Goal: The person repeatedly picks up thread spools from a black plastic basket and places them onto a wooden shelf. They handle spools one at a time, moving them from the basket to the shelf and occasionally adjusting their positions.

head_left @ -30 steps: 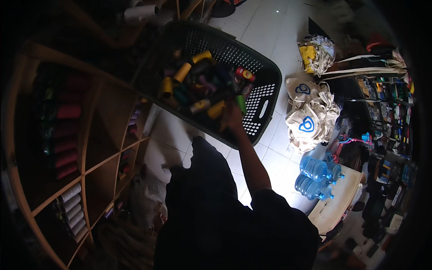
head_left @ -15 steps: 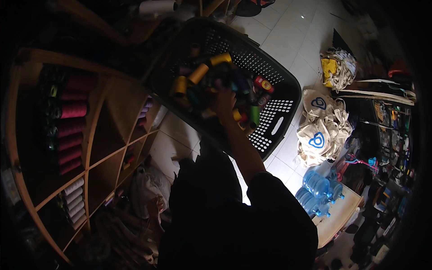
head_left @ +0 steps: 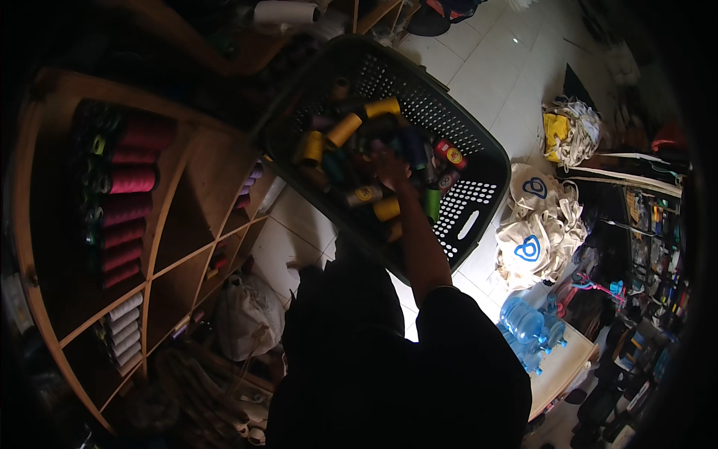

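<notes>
Right hand [head_left: 390, 166]: reaches down into the basket among the spools; finger state cannot be told, since the hand is dark and seen from behind.
Left hand: not in view.
Basket [head_left: 470, 196]: dark perforated plastic, rectangular with rounded corners and a slot handle at 4 o'clock; tilted toward the person, which brings the contents within reach.
Thread spools [head_left: 344, 129]: cylindrical, wound yarn, yellow, red and green, piled loose.
Shelf [head_left: 187, 187]: wooden cubbies at 9 o'clock, with magenta cones [head_left: 133, 179] lying sorted by colour.
Floor [head_left: 486, 67]: pale glossy tile.
</notes>
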Available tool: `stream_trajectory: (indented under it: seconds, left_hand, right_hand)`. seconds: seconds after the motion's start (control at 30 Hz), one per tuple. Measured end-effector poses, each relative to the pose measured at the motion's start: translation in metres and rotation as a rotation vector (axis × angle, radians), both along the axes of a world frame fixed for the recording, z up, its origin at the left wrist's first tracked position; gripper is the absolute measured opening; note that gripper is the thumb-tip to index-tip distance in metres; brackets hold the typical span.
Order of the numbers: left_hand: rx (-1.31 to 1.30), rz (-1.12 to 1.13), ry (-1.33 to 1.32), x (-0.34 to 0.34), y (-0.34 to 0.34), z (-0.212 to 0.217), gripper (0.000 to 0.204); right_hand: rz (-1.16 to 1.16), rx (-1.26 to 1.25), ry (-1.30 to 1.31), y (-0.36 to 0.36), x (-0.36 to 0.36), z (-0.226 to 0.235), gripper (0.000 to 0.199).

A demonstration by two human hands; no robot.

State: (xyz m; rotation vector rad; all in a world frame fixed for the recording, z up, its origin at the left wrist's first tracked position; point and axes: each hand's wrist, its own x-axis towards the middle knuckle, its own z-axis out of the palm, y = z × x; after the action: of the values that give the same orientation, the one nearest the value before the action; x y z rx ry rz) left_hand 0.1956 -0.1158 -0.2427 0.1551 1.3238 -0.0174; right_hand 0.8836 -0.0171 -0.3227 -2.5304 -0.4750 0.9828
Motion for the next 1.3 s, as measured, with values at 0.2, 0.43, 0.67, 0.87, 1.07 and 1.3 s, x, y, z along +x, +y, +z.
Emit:
stream_trajectory:
  seconds: [0.2,0.43,0.67,0.87,1.07,1.3]
  left_hand:
    - [0.249,-0.169,0.454,0.034,0.028,0.002,0.036]
    - [0.407,-0.249,0.568,0.083,0.068,0.027,0.043]
    - [0.606,-0.143,0.437,0.098,0.08,0.023,0.029]
    - [1.142,-0.161,0.241,0.145,0.123,0.068,0.016]
    - [1.359,-0.181,0.06,0.176,0.166,0.179,0.033]
    - [1.539,0.021,0.239,0.102,0.159,0.237,0.055]
  right_hand:
    - [0.162,-0.046,-0.065,0.0,-0.011,-0.018,0.092]
    - [0.146,-0.118,0.176,0.011,-0.004,-0.007,0.076]
    - [-0.429,0.67,0.663,-0.022,-0.04,0.105,0.048]
    - [-0.277,0.837,0.621,-0.017,-0.127,0.164,0.062]
    - [0.221,0.975,0.619,0.043,-0.24,0.213,0.06]
    - [0.749,0.934,0.63,0.076,-0.403,0.252,0.059]
